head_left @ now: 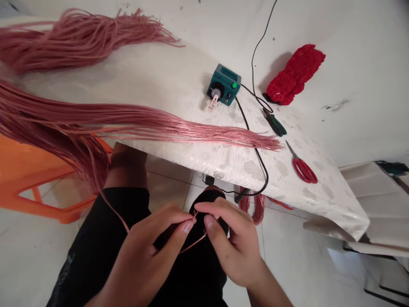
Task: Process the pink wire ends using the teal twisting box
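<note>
I see the left hand [159,243] pinching a thin pink strand [193,247] between thumb and index fingertip, close above the dark shorts [124,200], and I take that low perch as a way to steady fine finger work. The right hand [234,238] faces it with its index finger reaching to the strand's tip and its thumb standing a little apart; the strand's bend runs in under that thumb, but the fingers hide the contact, so I cannot tell how firmly it grips. Another length trails from the hanging part of the bundle [153,121] beside the orange stool [47,170] to the left hand, perhaps the same strand. The bundle lies along the table [179,81], probably to keep its ends straight and within reach. Scissors [304,170] and green-handled pliers [275,123] rest beyond those ends, and the teal device [228,79] sits farther back. For room, I have floor showing between the right hand and the table's near edge; on the left, the trailing length limits movement, and the black cable [263,168] loops over the edge ahead of the right hand, about the 1 snag I would watch.
</note>
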Available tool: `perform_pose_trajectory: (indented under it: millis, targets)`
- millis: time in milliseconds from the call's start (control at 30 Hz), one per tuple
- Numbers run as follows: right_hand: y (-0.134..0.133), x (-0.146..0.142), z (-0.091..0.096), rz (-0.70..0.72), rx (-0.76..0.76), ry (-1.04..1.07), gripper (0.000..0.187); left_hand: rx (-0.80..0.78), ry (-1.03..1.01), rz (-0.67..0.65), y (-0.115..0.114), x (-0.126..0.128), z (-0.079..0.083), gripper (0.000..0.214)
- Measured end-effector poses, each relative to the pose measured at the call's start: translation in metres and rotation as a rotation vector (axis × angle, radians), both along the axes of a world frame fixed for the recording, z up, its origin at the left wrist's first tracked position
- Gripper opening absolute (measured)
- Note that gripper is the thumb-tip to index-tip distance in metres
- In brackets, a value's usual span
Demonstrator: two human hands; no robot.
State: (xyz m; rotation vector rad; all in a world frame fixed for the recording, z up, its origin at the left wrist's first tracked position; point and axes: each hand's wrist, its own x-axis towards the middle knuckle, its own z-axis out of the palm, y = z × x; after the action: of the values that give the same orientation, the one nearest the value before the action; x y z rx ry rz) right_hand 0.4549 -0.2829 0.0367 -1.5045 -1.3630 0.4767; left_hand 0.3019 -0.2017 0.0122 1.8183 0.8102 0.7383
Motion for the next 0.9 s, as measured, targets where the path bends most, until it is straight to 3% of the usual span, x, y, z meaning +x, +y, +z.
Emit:
perform_pose_trajectory:
  millis: [400, 900]
  targets:
    - [-0.001, -0.002, -0.004, -0.024, -0.013, 0.008, 0.035, 0.015, -0.033, -0.072, 0.002, -0.002, -0.003, 0.014]
    - [-0.014, -0.004, -0.002, -0.013, -0.015, -0.055, 0.043, 0.004, -0.028, -0.052, 0.000, -0.006, 0.001, 0.015]
